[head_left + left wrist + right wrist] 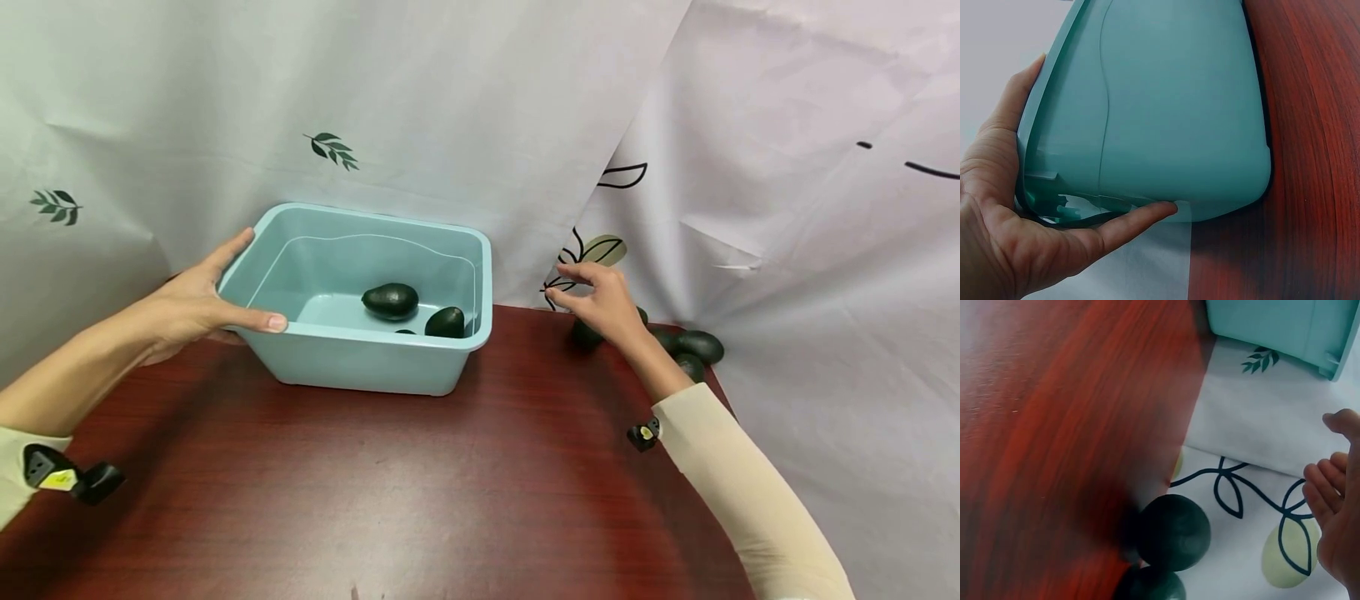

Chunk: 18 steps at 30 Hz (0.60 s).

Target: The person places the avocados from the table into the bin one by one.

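Note:
A light blue plastic tub (360, 360) stands on the table with avocados inside. One avocado (391, 301) lies near its middle and another (446, 322) near the right wall; the near rim hides most of a third. My left hand (197, 304) holds the tub's left end, thumb along the near rim and fingers at the left side; the left wrist view shows the hand (1035, 225) around the corner. To the right, my right hand (603, 302) hovers in the air with nothing in it, thumb apart from the bent fingers. Under and beside it are several avocados (701, 346).
The dark red wooden table (390, 492) ends at the back against a white cloth (450, 108) with printed leaves. The loose avocados (1174, 532) sit close to the table's right back edge. A small black camera (643, 434) is on the right sleeve.

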{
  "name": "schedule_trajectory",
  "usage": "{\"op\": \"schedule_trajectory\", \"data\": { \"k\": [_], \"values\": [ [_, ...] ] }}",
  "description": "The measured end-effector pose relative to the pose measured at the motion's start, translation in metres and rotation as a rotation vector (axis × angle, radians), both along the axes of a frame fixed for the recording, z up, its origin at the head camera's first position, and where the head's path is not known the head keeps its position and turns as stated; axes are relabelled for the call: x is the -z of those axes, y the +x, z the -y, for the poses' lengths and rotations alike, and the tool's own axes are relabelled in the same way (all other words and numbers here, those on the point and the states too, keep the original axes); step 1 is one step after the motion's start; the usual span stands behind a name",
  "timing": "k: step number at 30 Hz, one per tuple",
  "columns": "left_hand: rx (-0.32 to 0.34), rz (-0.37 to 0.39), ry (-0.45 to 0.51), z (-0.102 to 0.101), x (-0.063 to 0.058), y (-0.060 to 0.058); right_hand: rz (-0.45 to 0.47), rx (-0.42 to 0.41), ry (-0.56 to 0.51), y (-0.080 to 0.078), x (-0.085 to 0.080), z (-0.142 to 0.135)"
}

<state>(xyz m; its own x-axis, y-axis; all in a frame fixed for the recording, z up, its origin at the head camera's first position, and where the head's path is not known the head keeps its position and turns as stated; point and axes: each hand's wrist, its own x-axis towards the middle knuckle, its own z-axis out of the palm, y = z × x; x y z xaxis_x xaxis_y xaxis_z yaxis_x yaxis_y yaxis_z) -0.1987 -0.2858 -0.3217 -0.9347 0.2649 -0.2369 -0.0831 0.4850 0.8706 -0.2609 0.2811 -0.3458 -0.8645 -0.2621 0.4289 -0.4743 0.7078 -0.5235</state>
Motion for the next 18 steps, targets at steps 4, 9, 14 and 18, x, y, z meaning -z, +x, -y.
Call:
{"op": "schedule_trajectory", "data": {
  "k": [4,9,14,18],
  "values": [
    [0.0,0.002,0.007,0.0,0.0,0.0,0.005,0.066,0.011,0.004,0.006,-0.003],
    [0.002,0.001,-0.003,0.001,0.0,0.001,-0.001,0.133,0.011,0.009,0.01,-0.006],
    [0.004,0.0,0.001,0.001,0.001,0.0,0.039,0.194,0.021,0.016,0.014,-0.012],
    [0.003,0.0,0.006,0.001,0.001,0.0,0.078,0.26,0.025,0.02,0.017,-0.016]
  ]
}}
